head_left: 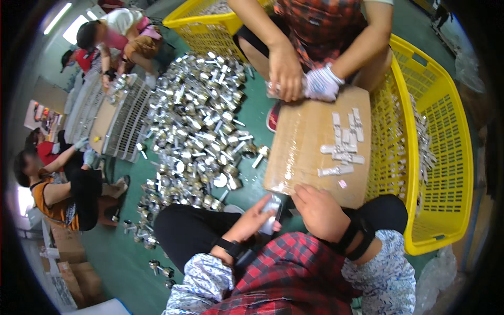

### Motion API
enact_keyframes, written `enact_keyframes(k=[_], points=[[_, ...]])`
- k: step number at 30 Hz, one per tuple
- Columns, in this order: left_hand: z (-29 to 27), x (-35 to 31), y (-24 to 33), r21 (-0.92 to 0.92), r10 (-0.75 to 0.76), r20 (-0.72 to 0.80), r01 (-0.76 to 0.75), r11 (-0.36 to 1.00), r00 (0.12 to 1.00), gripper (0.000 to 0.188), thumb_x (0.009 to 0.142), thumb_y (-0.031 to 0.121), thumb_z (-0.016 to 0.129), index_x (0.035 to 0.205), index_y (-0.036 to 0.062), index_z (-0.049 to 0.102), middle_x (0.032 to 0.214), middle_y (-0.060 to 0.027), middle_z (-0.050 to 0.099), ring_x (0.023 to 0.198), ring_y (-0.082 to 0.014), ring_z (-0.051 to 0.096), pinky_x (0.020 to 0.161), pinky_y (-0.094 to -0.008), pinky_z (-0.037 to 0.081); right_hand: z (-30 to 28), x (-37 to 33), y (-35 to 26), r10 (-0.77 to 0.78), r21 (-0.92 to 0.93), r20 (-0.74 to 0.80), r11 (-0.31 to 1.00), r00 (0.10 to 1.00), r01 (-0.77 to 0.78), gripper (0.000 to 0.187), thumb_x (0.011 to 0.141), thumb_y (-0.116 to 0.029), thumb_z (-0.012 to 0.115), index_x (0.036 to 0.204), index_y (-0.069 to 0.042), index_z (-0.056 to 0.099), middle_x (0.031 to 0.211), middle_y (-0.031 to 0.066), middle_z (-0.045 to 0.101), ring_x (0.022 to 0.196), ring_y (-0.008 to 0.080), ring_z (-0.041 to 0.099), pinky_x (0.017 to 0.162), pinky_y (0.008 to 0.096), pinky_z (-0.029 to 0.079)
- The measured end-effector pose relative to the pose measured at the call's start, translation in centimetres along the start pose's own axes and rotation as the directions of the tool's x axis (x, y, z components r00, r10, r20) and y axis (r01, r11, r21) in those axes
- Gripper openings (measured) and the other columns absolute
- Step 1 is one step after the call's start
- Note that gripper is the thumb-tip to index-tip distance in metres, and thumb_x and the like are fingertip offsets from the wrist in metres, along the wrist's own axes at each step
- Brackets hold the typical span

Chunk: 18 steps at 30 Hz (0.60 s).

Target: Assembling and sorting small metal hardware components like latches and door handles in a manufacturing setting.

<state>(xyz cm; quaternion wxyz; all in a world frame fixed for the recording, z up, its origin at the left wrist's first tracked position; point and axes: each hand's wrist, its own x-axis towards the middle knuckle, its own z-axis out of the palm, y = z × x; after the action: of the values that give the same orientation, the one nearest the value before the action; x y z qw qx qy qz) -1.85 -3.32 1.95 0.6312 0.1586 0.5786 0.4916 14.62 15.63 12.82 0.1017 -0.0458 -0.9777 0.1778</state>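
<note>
Low in front of me, my left hand (253, 219) is closed around a shiny, silvery flat piece (271, 206) whose exact kind I cannot make out. My right hand (320, 211) is beside it at the near edge of a cardboard sheet (310, 139), its fingers curled; whatever they may hold is hidden. Several small white and silvery strip-shaped parts (345, 142) lie in a loose group on the cardboard's right half. Across from me, a co-worker's bare hand (286, 73) and gloved hand (322, 84) meet over the cardboard's far edge around a small, partly hidden item.
A large heap of shiny metal parts with stems (197, 126) covers the green floor on the left. One yellow basket (436, 142) holding silvery strips stands at the right, another yellow basket (205, 26) behind the heap. Further left, other people sit by grey crates (126, 118).
</note>
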Motion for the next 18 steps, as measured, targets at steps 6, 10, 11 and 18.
enact_keyframes(k=[6,10,11,18], points=[[1.5,0.2,0.7,-0.129,-0.084,0.016,0.085,0.988,0.996,0.036,0.096,0.006,0.06,0.129,0.0078,0.045,0.085,-0.0061,0.063,0.073,-0.0179,0.069,0.067,-0.0333,0.059,0.1,-0.5,-0.1,-0.008,-0.018,-0.009,1.0,1.0,0.008,0.037,0.082,-0.015,0.053,0.111,0.006,0.063,0.119,0.0181,0.06,0.113,0.0307,0.057,0.082,0.0419,0.05],[0.8,1.7,-0.4,-0.16,-0.05,0.016,0.052,0.986,0.999,0.019,0.101,0.021,0.06,0.114,0.0086,0.052,0.081,-0.0052,0.062,0.064,-0.0149,0.065,0.059,-0.0296,0.057,0.2,-0.5,0.2,0.013,-0.027,-0.001,1.0,1.0,-0.013,0.031,0.082,-0.015,0.054,0.106,0.003,0.063,0.111,0.0145,0.06,0.107,0.0284,0.058,0.079,0.041,0.05],[0.7,1.6,-0.6,-0.172,-0.06,0.014,0.061,0.983,0.998,0.018,0.102,0.023,0.06,0.111,0.0089,0.053,0.081,-0.0056,0.063,0.063,-0.0144,0.065,0.058,-0.0284,0.056,0.4,-0.5,0.3,0.017,-0.026,0.01,1.0,1.0,-0.017,0.029,0.082,-0.015,0.054,0.104,0.002,0.063,0.108,0.0133,0.059,0.105,0.0273,0.058,0.077,0.0405,0.05],[0.6,1.3,-0.5,-0.209,-0.097,0.058,0.107,0.972,0.994,0.017,0.103,0.022,0.058,0.113,0.009,0.056,0.086,-0.0103,0.071,0.058,-0.013,0.064,0.053,-0.0237,0.053,0.6,-0.9,0.4,0.017,-0.077,0.007,0.997,1.0,-0.016,0.03,0.081,-0.015,0.055,0.104,0.003,0.064,0.112,0.0135,0.059,0.107,0.0254,0.057,0.076,0.0356,0.052]])
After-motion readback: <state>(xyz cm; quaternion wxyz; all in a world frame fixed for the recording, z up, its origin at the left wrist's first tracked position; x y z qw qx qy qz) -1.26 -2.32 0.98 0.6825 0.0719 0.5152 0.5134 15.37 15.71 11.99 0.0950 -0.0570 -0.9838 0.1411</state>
